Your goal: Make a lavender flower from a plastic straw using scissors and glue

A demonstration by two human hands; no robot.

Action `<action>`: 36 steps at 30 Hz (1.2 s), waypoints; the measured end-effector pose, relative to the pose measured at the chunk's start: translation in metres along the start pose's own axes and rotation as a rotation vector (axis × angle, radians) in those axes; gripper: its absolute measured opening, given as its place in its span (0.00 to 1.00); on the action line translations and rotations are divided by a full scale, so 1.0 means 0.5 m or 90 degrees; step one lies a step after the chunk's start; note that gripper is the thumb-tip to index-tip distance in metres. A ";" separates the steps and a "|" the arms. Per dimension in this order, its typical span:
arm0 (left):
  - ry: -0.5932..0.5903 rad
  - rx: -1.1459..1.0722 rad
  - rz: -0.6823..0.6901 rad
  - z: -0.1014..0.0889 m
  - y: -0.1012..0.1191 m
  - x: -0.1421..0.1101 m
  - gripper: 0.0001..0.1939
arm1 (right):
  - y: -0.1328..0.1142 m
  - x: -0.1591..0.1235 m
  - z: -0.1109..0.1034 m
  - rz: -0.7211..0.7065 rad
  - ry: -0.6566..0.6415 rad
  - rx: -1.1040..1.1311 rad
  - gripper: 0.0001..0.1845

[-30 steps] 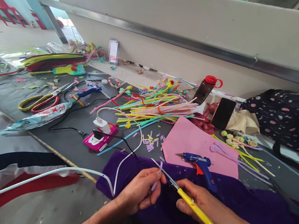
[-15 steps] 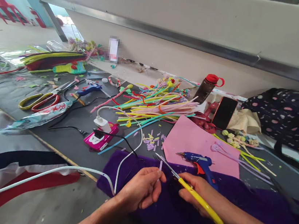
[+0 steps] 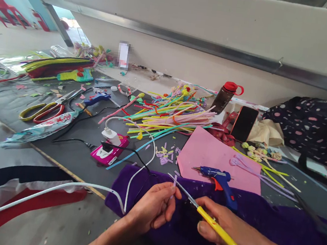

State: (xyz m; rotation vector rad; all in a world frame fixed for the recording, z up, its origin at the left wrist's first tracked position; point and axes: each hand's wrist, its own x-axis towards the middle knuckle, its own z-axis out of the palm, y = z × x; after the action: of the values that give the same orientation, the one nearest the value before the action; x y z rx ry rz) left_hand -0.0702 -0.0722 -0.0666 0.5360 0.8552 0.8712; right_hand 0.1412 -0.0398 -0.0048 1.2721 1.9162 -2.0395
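My left hand [image 3: 154, 207] is closed in a pinch on a short lilac pipe-cleaner piece [image 3: 174, 181], held upright over the purple cloth [image 3: 259, 219] in front of me. My right hand [image 3: 222, 226] grips yellow-handled scissors [image 3: 218, 232]. Their thin metal blades [image 3: 180, 189] point up-left, with the tips right beside the lilac piece. Small cut lilac and yellow bits [image 3: 163, 154] lie on the dark table just beyond.
A blue glue gun [image 3: 219, 180] rests on a pink foam sheet [image 3: 216, 155]. A heap of coloured pipe cleaners [image 3: 170, 117] lies behind. A pink power strip [image 3: 110, 151] with white charger and cables, large scissors [image 3: 47, 109], a red-capped bottle [image 3: 225, 96], a phone [image 3: 244, 123] and a spotted bag [image 3: 313, 128] surround them.
My hands shifted slightly: the scissors rose toward the table half a second ago, then drew back lower. The lilac piece looks shorter in my pinch than a second ago.
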 end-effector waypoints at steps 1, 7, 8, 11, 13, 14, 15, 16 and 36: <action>-0.002 0.002 -0.003 0.000 -0.001 0.000 0.12 | -0.001 0.002 0.002 -0.012 0.005 -0.017 0.14; -0.004 -0.003 -0.007 -0.002 0.000 0.000 0.12 | -0.014 0.008 0.008 -0.058 0.035 -0.093 0.13; -0.005 -0.004 -0.007 -0.002 0.000 0.001 0.12 | -0.018 0.007 0.008 -0.059 0.035 -0.097 0.12; -0.008 -0.006 -0.007 -0.004 -0.001 0.002 0.12 | -0.026 0.007 0.007 -0.055 0.036 -0.102 0.12; -0.009 -0.007 -0.006 -0.005 -0.001 0.003 0.12 | -0.026 0.010 0.007 -0.042 0.046 -0.103 0.11; -0.008 -0.007 -0.006 -0.006 -0.002 0.003 0.12 | -0.024 0.012 0.008 -0.035 0.053 -0.104 0.10; -0.007 -0.006 -0.007 -0.007 -0.002 0.003 0.12 | -0.022 0.014 0.009 -0.031 0.061 -0.103 0.10; -0.006 -0.006 -0.008 -0.008 -0.002 0.003 0.12 | -0.019 0.016 0.009 -0.030 0.065 -0.099 0.10; 0.031 -0.011 -0.036 -0.004 0.000 0.005 0.11 | -0.010 0.046 -0.005 -0.044 0.074 -0.091 0.11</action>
State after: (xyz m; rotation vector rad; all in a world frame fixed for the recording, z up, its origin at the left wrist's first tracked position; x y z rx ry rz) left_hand -0.0710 -0.0702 -0.0687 0.4754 0.9032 0.8421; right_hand 0.1249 -0.0258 -0.0142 1.3338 2.1426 -1.8567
